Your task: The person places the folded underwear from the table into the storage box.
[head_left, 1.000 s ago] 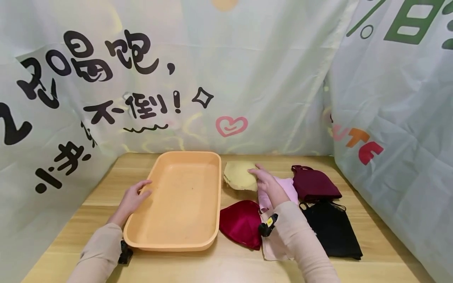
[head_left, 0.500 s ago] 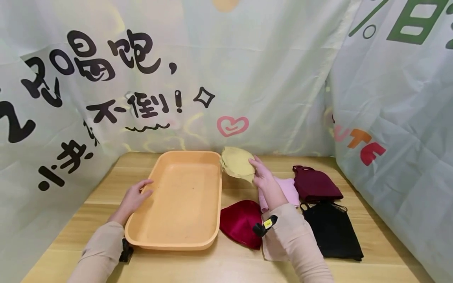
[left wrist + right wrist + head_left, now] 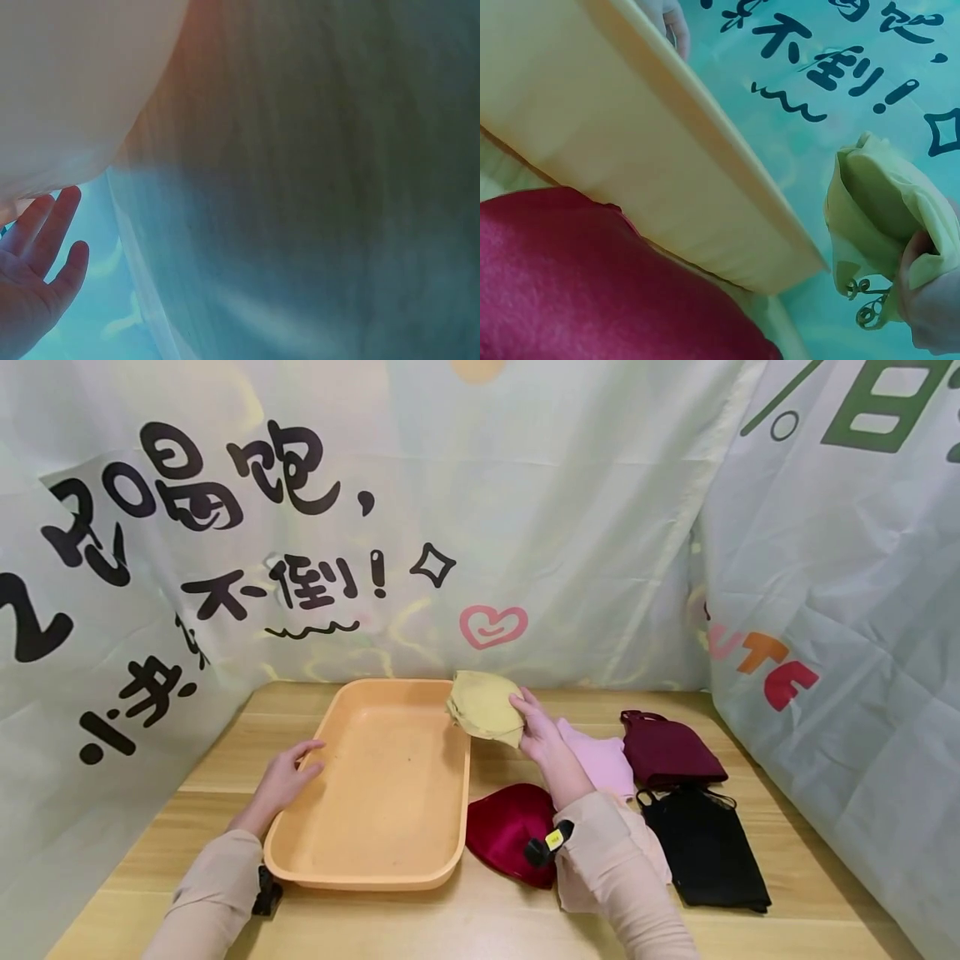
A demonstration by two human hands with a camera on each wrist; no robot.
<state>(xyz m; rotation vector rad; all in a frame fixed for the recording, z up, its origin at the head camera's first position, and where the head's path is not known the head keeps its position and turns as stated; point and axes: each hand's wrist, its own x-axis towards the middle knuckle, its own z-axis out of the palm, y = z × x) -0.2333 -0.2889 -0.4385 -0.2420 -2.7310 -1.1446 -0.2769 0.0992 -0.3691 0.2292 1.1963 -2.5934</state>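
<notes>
In the head view my right hand (image 3: 543,735) pinches the right edge of a pale yellow folded bra (image 3: 483,706). The bra is raised, its left edge overlapping the far right corner of an orange plastic tray (image 3: 375,802). From the right wrist, the yellow bra (image 3: 881,195) shows its hollow cup side, with thin curled straps hanging below it. My left hand (image 3: 283,781) rests at the tray's left rim with loosely extended fingers. The left wrist view has those fingers (image 3: 56,232) right at the tray's pale underside.
Right of the tray lies a shiny red folded bra (image 3: 510,835). Beyond it are a lilac folded cloth (image 3: 600,760), a pale pink one (image 3: 573,893) partly under my sleeve, a burgundy strapped garment (image 3: 667,752) and a black one (image 3: 708,852). Printed curtains (image 3: 600,527) enclose the wooden table.
My right hand has lifted the yellow bra off the table and carried it left to the tray's far right corner. The left hand stays at the rim.
</notes>
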